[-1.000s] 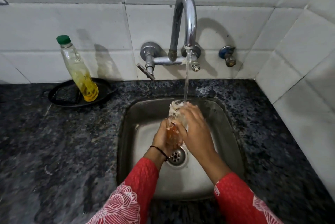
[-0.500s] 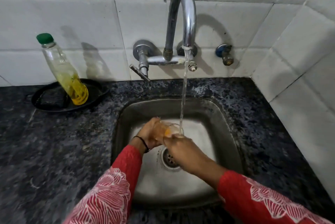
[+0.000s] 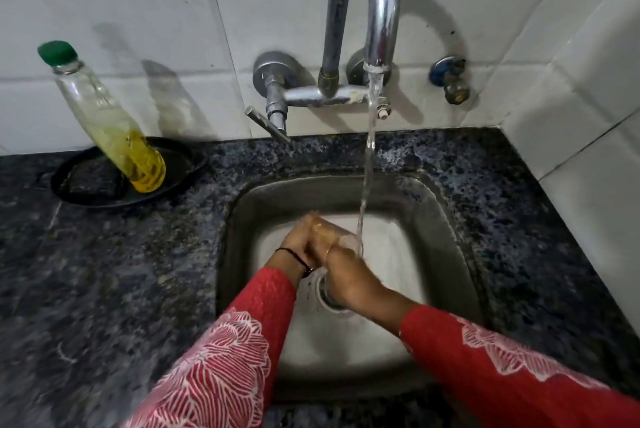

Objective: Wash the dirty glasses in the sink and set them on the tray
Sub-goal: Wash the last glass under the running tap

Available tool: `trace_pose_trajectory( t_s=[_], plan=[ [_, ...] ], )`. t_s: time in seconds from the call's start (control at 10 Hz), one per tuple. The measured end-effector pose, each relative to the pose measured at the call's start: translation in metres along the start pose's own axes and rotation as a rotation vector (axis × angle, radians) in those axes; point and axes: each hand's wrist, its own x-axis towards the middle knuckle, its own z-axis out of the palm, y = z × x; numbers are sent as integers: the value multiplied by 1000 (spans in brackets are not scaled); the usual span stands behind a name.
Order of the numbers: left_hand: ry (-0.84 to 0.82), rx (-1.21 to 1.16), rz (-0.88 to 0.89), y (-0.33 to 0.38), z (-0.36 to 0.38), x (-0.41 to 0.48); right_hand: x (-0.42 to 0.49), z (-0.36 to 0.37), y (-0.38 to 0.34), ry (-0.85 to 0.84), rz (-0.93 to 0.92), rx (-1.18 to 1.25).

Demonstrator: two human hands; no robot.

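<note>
Two hands are holding the glass [image 3: 329, 235] in the sink [image 3: 446, 219]: left hand [image 3: 298, 244] clamping its base, right hand [image 3: 346, 280] curling fingers at its mouth. Wet and thin, it is probably handling slippery and fragile; gripping its wall seems safest. Its long axis is tilting, mouth pointing toward 4 o'clock.

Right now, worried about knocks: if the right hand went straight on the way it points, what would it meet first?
Likely the glass that the right hand touches; the left hand lies just behind it, though blur hides depth.
</note>
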Motion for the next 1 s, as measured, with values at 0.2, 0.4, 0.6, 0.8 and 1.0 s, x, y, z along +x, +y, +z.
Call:
trace_pose_trajectory(
  t_s=[0.2, 0.4, 0.6, 0.8, 1.0],
  plan=[
    [-137, -34, -90, -13, -1, -10, -5, -3, 25, -65, 31, -244],
    [-119, -128, 24, -33, 14, -19, 1, 4, -12, 265, 273, 523],
    [-137, -58, -141, -32, -1, -25, -23, 4, 39, -109, -292, -713],
    [-42, -155, -38, -40, 5, -27, -24, 1, -1, 185, 94, -19],
    [1, -119, -8, -36, 2, -23, -31, 14, -9, 105, 149, 218]
  ],
)
